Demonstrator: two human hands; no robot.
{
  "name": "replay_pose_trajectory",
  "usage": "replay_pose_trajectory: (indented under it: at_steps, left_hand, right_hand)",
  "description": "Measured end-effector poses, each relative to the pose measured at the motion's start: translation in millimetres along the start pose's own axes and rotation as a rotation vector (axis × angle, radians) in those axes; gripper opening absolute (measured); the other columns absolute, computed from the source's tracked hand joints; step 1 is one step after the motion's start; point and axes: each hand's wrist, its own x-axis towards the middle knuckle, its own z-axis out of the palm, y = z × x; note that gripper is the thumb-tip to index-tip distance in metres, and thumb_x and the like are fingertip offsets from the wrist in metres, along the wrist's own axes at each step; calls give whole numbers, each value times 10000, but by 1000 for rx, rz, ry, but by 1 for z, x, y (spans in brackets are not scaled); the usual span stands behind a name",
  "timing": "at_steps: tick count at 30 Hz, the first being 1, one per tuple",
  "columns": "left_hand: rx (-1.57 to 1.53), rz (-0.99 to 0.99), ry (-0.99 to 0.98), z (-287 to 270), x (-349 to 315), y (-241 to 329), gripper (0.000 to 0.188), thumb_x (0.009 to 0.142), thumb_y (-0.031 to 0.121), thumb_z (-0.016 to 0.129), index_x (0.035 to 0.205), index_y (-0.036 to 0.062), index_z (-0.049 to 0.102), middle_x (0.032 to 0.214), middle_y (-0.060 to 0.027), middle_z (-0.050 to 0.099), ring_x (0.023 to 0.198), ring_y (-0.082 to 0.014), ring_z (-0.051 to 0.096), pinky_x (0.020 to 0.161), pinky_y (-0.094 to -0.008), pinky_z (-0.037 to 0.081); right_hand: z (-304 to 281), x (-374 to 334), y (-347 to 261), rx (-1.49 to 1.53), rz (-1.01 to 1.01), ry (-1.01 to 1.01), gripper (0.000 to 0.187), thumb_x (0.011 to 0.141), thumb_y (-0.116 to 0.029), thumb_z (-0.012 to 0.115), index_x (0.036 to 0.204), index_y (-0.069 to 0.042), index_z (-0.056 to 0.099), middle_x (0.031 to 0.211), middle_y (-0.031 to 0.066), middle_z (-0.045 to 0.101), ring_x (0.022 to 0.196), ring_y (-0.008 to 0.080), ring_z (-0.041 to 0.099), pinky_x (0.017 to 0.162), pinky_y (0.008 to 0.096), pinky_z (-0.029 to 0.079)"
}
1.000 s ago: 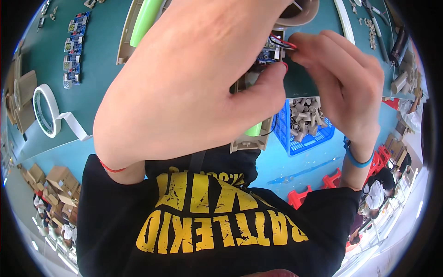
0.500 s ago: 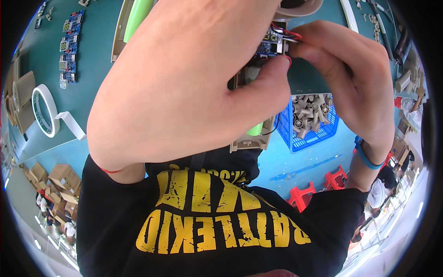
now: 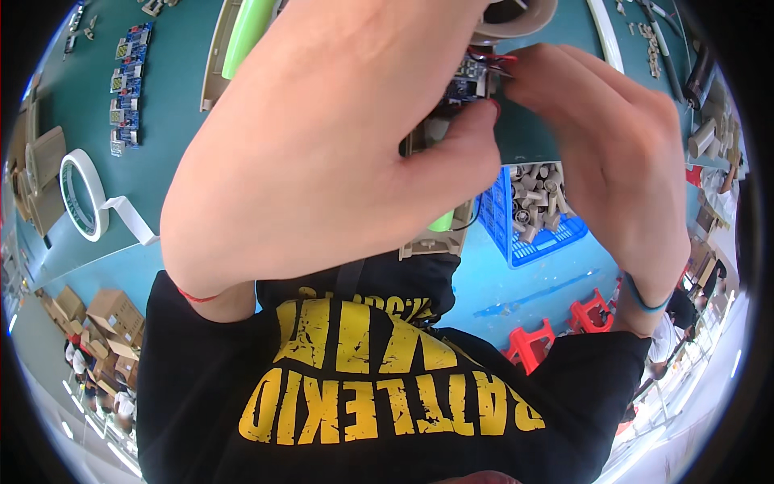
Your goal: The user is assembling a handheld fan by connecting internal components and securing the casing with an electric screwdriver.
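A small blue circuit board with a digit display sits at the thumb of my left hand, which is closed around it. Most of the left fingers are hidden behind the wrist and forearm. From the right, my right hand pinches red and dark wires at the board's upper edge. Its fingertips are partly hidden. Below the hands lies a beige plastic housing with a bright green cylinder in it, mostly covered by my left arm.
Several similar circuit boards form a column on the green table, near a white tape roll. Another housing with a green cylinder lies beyond my left arm. A blue basket of beige parts stands by the table edge, red stools below.
My right hand has shifted slightly left and down at the wires, turning a little at the wrist. The left hand keeps its hold on the board. The whole view has shifted slightly.
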Motion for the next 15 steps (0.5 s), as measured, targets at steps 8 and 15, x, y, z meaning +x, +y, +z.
replay_pose_trajectory:
  at_steps: [8,15]
  left_hand:
    - [9,56,20,4,30,3,631,762,-126,608,1362,56,547,1448,-129,495,1269,-272,515,1075,-352,388]
    - [21,104,30,5,53,17,635,763,-129,608,1367,55,541,1449,-128,493,1272,-272,514,1079,-352,387]
  right_hand:
    - [11,-1,-8,-376,-116,96,227,760,63,674,950,-55,634,856,52,647,650,284,632,535,331,482]
    - [14,-2,3,-217,-125,186,174,851,1,679,1018,-47,660,823,82,640,647,288,623,538,327,478]
